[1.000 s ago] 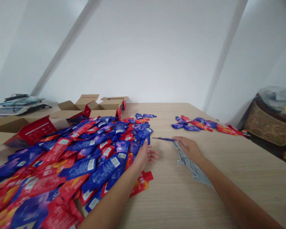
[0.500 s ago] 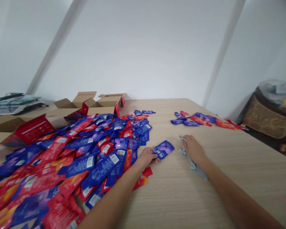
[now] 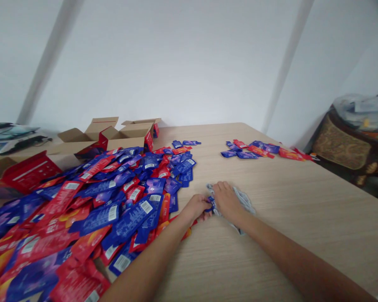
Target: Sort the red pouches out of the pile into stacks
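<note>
My left hand point(image 3: 197, 207) and my right hand point(image 3: 226, 199) meet at the middle of the wooden table point(image 3: 286, 218). The left hand's fingers are closed on a blue packet point(image 3: 211, 204), of which only a small corner shows between the two hands. The right hand lies over a grey cloth point(image 3: 244, 200) and over the packet, its fingers curled down on them. A big heap of blue and red packets point(image 3: 97, 201) spreads to the left, right beside my left forearm.
Open cardboard boxes point(image 3: 126, 132) with red printed sides stand at the back left. A smaller group of blue and red packets point(image 3: 258, 149) lies at the back right. An upholstered piece of furniture point(image 3: 343, 144) with bags on it stands beyond the table's right edge.
The left hand took a blue packet and pulled it toward me. The right hand slid left with the grey cloth and now covers the packet. The camera tilted slightly.
</note>
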Demonstrator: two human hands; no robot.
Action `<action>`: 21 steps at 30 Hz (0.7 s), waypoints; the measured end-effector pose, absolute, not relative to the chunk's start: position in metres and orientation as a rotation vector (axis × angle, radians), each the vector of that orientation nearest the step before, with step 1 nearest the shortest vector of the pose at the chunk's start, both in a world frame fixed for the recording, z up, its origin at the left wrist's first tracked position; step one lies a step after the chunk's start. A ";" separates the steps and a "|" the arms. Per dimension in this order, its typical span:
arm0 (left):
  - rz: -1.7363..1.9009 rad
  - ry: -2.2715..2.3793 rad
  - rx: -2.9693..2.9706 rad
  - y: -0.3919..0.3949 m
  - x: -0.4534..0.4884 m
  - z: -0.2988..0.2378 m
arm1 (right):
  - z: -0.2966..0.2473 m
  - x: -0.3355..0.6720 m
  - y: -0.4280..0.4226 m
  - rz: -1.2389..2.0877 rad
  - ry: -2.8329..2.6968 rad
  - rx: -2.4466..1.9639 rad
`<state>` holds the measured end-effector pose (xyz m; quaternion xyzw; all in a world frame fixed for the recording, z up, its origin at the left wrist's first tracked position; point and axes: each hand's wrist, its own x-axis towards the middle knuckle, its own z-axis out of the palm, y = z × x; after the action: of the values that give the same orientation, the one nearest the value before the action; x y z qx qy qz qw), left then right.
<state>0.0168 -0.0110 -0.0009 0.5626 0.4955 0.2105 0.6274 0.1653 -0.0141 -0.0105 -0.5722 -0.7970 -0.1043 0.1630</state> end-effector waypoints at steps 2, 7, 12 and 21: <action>0.466 1.133 1.304 -0.011 0.017 -0.002 | -0.012 0.160 -0.016 -0.269 -2.343 -1.558; 0.528 1.089 1.283 -0.010 0.013 0.001 | -0.015 0.194 0.008 -0.199 -2.118 -1.882; 0.773 1.144 1.327 -0.001 0.003 0.005 | -0.020 0.250 0.027 -0.187 -1.916 -2.006; 0.865 1.296 1.607 0.002 0.004 0.002 | -0.011 0.257 0.024 0.034 -1.511 -1.739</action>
<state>0.0040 0.0016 0.0015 0.6461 0.5208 0.3477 0.4365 0.2572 0.0241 -0.0105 -0.6894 -0.5992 0.0133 0.4068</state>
